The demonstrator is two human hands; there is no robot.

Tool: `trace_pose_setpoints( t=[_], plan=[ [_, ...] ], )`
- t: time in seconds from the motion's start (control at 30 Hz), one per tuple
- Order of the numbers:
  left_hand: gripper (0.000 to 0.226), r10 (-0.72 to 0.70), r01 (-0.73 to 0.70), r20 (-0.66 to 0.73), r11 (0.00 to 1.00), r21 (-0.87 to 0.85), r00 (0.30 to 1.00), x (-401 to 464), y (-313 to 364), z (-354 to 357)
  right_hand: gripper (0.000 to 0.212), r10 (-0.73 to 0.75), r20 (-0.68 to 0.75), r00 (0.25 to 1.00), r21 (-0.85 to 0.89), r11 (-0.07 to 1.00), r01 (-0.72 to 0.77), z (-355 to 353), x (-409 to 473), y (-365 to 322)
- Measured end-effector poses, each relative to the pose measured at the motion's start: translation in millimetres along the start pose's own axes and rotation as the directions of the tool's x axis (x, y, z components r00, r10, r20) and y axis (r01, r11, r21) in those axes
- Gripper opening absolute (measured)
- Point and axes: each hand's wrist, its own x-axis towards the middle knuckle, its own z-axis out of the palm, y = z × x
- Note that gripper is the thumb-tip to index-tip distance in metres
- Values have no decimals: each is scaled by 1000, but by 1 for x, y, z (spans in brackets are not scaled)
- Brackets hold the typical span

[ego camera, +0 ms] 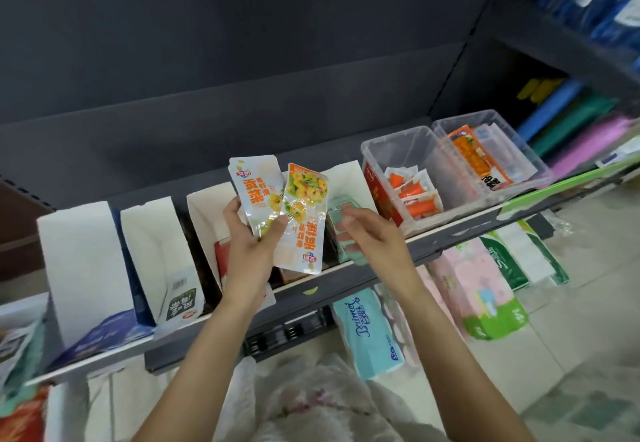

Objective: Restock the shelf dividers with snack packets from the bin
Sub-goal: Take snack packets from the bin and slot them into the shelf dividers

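Observation:
My left hand (pixel 250 242) grips two snack packets above the shelf: a white packet with orange print (pixel 254 187) and, overlapping it on the right, an orange-topped packet (pixel 304 215) turned upside down. My right hand (pixel 367 234) hovers just right of them, fingers loosely curled, holding nothing. Behind it a pale green packet (pixel 341 206) sits in a white cardboard divider (pixel 344 173). More white dividers (pixel 83 254) stand in a row on the shelf to the left.
Two clear plastic bins (pixel 394 151) with orange packets stand on the shelf at the right. Tissue packs (pixel 367 331) fill the lower shelf. A white plastic bag (pixel 311 400) lies below my arms. Coloured folders (pixel 568 109) sit on the right-hand shelf unit.

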Motion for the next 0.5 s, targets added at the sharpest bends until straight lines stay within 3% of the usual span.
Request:
trace_pose_setpoints(
  t=[0.03,0.1,0.17,0.33,0.4,0.5],
  plan=[
    [53,15,-15,-2,1000,-8,1000,-1,0,1,29,96,8,995,131,987,-97,10,-8,-6],
    [52,46,-46,-2,999,-22,999,-3,-1,3,38,209,45,977,207,955,-214,31,-19,-9],
    [51,74,-75,-4,997,-33,997,-7,-2,5,32,276,64,959,348,895,-280,49,-26,-8],
    [51,110,-114,-59,991,-73,992,-15,2,-6,20,307,-37,951,673,711,-204,48,-26,-12],
    [54,110,-116,-95,991,-59,989,-14,6,-22,19,277,-158,948,655,748,-109,34,-23,-15],
    [59,107,-108,-93,994,-8,990,-12,12,-48,27,41,-358,933,368,924,101,17,-19,-19]
  ],
)
